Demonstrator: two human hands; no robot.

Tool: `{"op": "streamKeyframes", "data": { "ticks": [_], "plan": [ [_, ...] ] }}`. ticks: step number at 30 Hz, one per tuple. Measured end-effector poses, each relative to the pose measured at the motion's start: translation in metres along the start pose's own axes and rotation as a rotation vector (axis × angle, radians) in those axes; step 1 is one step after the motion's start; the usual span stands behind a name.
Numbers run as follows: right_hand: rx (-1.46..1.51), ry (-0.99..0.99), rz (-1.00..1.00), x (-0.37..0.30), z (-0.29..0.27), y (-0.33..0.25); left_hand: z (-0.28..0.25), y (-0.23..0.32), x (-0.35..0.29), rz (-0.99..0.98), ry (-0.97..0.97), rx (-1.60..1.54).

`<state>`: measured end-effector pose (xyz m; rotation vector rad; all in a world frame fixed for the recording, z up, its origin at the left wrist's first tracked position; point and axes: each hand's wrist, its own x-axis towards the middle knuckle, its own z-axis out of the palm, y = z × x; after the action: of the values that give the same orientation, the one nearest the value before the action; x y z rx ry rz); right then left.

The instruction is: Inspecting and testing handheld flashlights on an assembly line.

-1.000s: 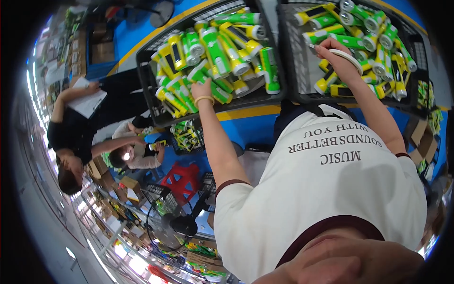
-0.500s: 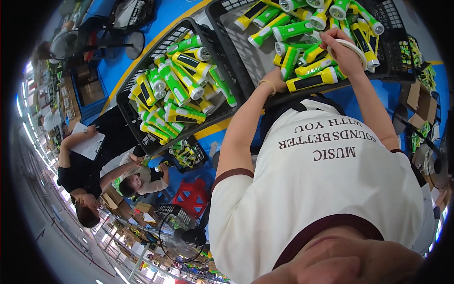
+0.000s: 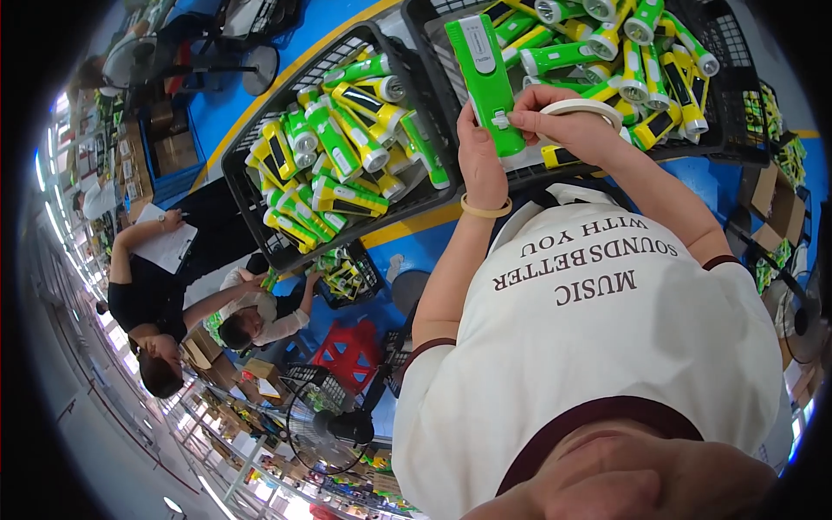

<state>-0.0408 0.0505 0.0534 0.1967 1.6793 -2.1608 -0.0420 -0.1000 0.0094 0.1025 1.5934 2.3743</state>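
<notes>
A green flashlight [image 3: 482, 74] with a pale oval panel stands raised over the front rim of the right crate [image 3: 555, 173], its lower end nearest me. My left hand [image 3: 482, 160] is closed round that lower end. Against the small pale switch [image 3: 501, 120] presses the thumb of my right hand [image 3: 563, 126], its other fingers curled at the flashlight's edge. A white ring, like a roll of tape [image 3: 598, 106], hangs round my right hand. Behind, many green and yellow flashlights [image 3: 650, 78] lie heaped in the crate.
To the left stands another black crate [image 3: 245, 186] full of flashlights. Two people [image 3: 156, 295] work beyond it, one with a clipboard [image 3: 169, 243]. A red stool [image 3: 347, 354] and a fan [image 3: 334, 426] stand nearer, with cartons [image 3: 771, 195] at the right.
My left hand has come up out of the crate with a flashlight. My right hand has moved left and down onto its switch end. The person at the small crate has shifted an arm.
</notes>
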Motion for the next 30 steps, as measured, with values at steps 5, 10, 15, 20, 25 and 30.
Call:
{"op": "streamKeyframes", "data": {
  "ticks": [5,10,15,20,25,30],
  "plan": [
    [-0.165,-0.001,-0.048,0.016,0.030,-0.003,-0.025,0.009,-0.006,0.194,0.137,0.319],
    [-0.456,0.015,-0.033,0.036,0.047,-0.003,-0.050,0.020,-0.010,-0.022,0.073,-0.446],
    [-0.384,-0.099,-0.121,0.049,0.062,0.004,-0.083,0.032,-0.006,-0.189,0.035,-0.359],
    [-0.378,-0.015,-0.173,0.064,0.101,0.032,-0.108,0.020,-0.008,-0.273,0.300,-0.556],
    [-0.414,0.107,-0.180,0.064,0.073,0.042,-0.177,0.029,-0.019,-0.014,0.682,-0.535],
    [-0.374,0.185,-0.098,0.048,0.021,0.043,-0.312,0.027,-0.024,-0.343,1.039,0.885]
  ]
}}
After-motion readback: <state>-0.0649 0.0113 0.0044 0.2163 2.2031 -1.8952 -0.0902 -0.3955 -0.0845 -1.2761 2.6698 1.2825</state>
